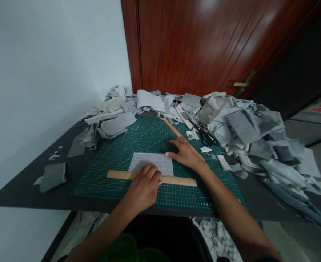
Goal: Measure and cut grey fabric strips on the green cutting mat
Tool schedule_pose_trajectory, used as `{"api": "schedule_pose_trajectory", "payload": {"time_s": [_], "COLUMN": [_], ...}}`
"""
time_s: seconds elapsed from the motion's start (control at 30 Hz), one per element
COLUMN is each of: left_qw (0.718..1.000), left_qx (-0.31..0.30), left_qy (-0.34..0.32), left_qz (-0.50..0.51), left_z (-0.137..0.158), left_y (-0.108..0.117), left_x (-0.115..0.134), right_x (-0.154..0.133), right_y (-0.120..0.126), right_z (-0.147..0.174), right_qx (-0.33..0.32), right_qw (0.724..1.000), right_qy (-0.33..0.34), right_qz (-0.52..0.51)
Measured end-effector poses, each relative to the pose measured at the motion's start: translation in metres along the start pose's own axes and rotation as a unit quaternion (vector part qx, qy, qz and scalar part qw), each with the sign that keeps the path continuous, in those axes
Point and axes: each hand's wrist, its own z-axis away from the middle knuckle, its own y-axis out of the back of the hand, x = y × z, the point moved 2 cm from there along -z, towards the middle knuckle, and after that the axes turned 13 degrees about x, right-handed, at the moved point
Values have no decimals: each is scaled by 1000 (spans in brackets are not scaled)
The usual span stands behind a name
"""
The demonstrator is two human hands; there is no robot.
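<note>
A rectangle of light grey fabric (152,161) lies flat on the green cutting mat (100,178). A wooden ruler (179,181) crosses its lower edge, roughly level. My left hand (146,185) is closed over the ruler's middle, its fingers bent and pressing down on the wood and cloth. My right hand (184,153) is open at the fabric's right side, thumb and forefinger apart, the thumb tip by the cloth edge. Beyond that hand a second wooden ruler (171,126) lies slantwise on the mat, partly hidden by it.
Black scissors (205,136) lie among small scraps right of the mat. A large heap of grey and white cloth (239,123) covers the table's right side, with more cloth (116,122) at back left. A folded grey piece (53,177) lies on the dark table (24,185).
</note>
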Motion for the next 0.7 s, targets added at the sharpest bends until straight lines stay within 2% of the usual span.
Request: {"api": "schedule_pose_trajectory", "payload": {"time_s": [0.1,0.23,0.3,0.37,0.47,0.57,0.63,0.7], "left_qw": [1000,998,995,992,991,989,987,987], "left_qx": [-1,-25,-46,-63,-69,-82,-90,-87], "left_qy": [-11,-50,-84,-107,-114,-126,-134,-137], "left_qz": [18,39,37,30,19,13,12,11], "left_z": [2,5,6,7,8,8,8,8], "left_y": [0,0,1,1,3,2,2,2], "left_x": [0,1,4,7,9,9,9,9], "right_x": [-21,-29,-27,-23,-18,-16,-21,-29], "right_y": [-7,-10,-7,-1,15,38,48,45], "right_z": [7,8,4,0,-4,-4,-2,1], "right_qx": [-51,-82,-70,-57,-33,56,99,96], "right_qw": [997,992,982,959,898,845,825,824], "right_qy": [48,0,-33,-71,-138,-190,-205,-202], "right_qz": [-26,-101,-170,-269,-418,-497,-518,-521]}}
